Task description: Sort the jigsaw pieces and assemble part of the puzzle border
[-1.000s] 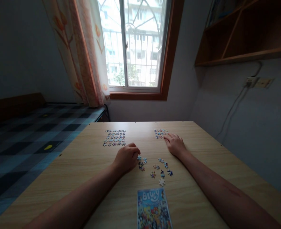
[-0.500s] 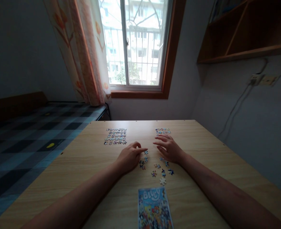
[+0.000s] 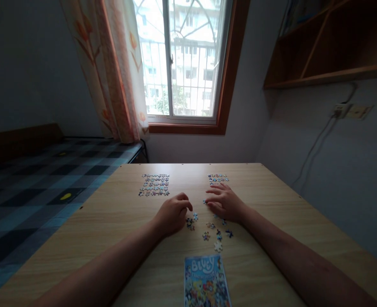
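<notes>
My left hand [image 3: 174, 213] hovers low over the table with its fingers loosely bent and nothing visible in them. Just right of it lie small jigsaw pieces, among them a light blue piece [image 3: 195, 216] and a dark piece [image 3: 190, 222]. My right hand [image 3: 226, 203] is open, palm down, fingers spread. At its thumb and fingertips is a small blue jigsaw piece [image 3: 204, 201]; whether they touch it I cannot tell. Beyond that hand, pieces stand in rows [image 3: 218, 177], partly covered by the fingers. More loose pieces [image 3: 210, 225] lie between my forearms, including a pale one [image 3: 218, 246].
A larger block of jigsaw pieces in rows [image 3: 156, 185] lies at the table's far left. A Bluey picture sheet [image 3: 206, 281] is at the near edge of the wooden table [image 3: 118, 238]. A checked bed [image 3: 47, 179] stands left; a wall shelf [image 3: 329, 76] hangs right.
A blue jigsaw piece has shifted right, from my left fingertip toward my right hand. My left hand has drawn back slightly, its index finger now bent. My right hand stays spread.
</notes>
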Tool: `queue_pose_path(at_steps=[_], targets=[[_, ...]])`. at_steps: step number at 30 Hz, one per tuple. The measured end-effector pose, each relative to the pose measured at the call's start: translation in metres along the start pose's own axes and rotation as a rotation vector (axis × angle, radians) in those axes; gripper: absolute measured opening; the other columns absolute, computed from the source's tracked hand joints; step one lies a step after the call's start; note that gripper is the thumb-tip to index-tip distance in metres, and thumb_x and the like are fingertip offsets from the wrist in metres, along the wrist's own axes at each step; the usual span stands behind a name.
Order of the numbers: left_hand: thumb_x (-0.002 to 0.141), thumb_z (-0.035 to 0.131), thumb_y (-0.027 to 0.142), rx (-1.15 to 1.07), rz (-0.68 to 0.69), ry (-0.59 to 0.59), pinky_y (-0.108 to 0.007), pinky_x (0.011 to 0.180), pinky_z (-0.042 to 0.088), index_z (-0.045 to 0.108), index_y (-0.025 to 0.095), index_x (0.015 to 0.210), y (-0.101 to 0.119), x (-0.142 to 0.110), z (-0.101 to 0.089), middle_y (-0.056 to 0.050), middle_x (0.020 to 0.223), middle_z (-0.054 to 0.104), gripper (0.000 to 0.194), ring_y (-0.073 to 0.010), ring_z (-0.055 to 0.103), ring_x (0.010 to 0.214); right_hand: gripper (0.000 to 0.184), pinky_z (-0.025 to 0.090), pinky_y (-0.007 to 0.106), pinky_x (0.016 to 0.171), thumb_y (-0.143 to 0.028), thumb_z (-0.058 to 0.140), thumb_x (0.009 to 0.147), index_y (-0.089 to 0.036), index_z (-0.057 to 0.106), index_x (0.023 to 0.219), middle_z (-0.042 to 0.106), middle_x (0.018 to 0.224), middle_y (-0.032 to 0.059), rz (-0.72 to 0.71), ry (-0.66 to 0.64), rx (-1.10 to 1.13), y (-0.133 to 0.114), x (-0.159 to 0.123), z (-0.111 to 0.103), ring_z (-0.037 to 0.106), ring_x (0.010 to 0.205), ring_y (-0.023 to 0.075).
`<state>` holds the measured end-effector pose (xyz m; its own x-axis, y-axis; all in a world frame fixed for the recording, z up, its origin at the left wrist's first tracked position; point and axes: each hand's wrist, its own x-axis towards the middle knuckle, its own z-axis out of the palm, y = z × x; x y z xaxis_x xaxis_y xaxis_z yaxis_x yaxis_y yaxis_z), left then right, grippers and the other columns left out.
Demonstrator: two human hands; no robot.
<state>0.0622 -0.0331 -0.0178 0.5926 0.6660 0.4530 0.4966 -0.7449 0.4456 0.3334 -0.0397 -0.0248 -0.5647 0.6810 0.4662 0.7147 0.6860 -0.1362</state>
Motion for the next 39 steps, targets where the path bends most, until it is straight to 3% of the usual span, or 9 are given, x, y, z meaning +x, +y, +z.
queue_pose_path(at_steps=[4, 10, 13, 18, 25, 39], targets=[[0.076, 0.045, 0.006, 0.015, 0.022, -0.055, -0.028, 0.082, 0.049, 0.077, 0.023, 0.084, 0.003, 0.0, -0.001, -0.003, 0.097, 0.065, 0.037, -0.0152, 0.063, 0.082, 0.028, 0.034, 0.046, 0.104, -0.035, 0.055, 0.098, -0.026, 0.078, 0.083, 0.073, 0.109, 0.0059, 0.146, 0.078, -0.082, 0.024, -0.009, -0.01, 0.058, 0.109, 0.0256], [0.076, 0.045, 0.008, 0.054, 0.021, -0.086, -0.03, 0.082, 0.05, 0.078, 0.024, 0.087, 0.004, -0.001, -0.003, -0.003, 0.098, 0.065, 0.038, -0.016, 0.063, 0.083, 0.022, 0.034, 0.043, 0.099, -0.04, 0.062, 0.091, -0.026, 0.079, 0.088, 0.075, 0.1, 0.0052, 0.483, -0.034, -0.289, 0.053, -0.022, -0.02, 0.056, 0.102, 0.0267], [0.076, 0.046, 0.008, 0.066, 0.027, -0.083, -0.03, 0.083, 0.05, 0.077, 0.024, 0.087, 0.005, -0.002, -0.003, -0.003, 0.098, 0.065, 0.037, -0.0162, 0.063, 0.084, 0.022, 0.037, 0.04, 0.093, -0.035, 0.059, 0.093, -0.026, 0.079, 0.091, 0.075, 0.099, 0.0063, 0.573, -0.049, -0.339, 0.062, -0.025, -0.018, 0.056, 0.101, 0.0268], [0.076, 0.045, 0.007, 0.079, 0.011, -0.07, -0.03, 0.082, 0.05, 0.077, 0.024, 0.089, 0.006, -0.002, -0.002, -0.003, 0.101, 0.065, 0.039, -0.0163, 0.063, 0.084, 0.024, 0.04, 0.038, 0.088, -0.033, 0.055, 0.097, -0.027, 0.079, 0.1, 0.073, 0.106, 0.0063, 0.616, -0.015, -0.352, 0.07, -0.024, -0.007, 0.055, 0.103, 0.0266], [0.076, 0.045, 0.005, 0.084, -0.001, -0.055, -0.031, 0.084, 0.05, 0.077, 0.024, 0.091, 0.003, -0.002, -0.002, -0.003, 0.103, 0.065, 0.04, -0.0164, 0.064, 0.085, 0.024, 0.038, 0.044, 0.101, -0.037, 0.057, 0.097, -0.034, 0.076, 0.112, 0.06, 0.135, 0.0048, 0.631, 0.026, -0.353, 0.074, -0.022, 0.004, 0.048, 0.123, 0.0286], [0.077, 0.044, 0.005, 0.091, 0.01, -0.055, -0.03, 0.084, 0.051, 0.074, 0.023, 0.098, 0.002, -0.001, -0.002, -0.003, 0.106, 0.065, 0.041, -0.0164, 0.064, 0.088, 0.026, 0.042, 0.047, 0.102, -0.036, 0.055, 0.098, -0.035, 0.074, 0.116, 0.054, 0.143, 0.0052, 0.649, -0.002, -0.314, 0.074, -0.021, 0.005, 0.045, 0.13, 0.0294]])
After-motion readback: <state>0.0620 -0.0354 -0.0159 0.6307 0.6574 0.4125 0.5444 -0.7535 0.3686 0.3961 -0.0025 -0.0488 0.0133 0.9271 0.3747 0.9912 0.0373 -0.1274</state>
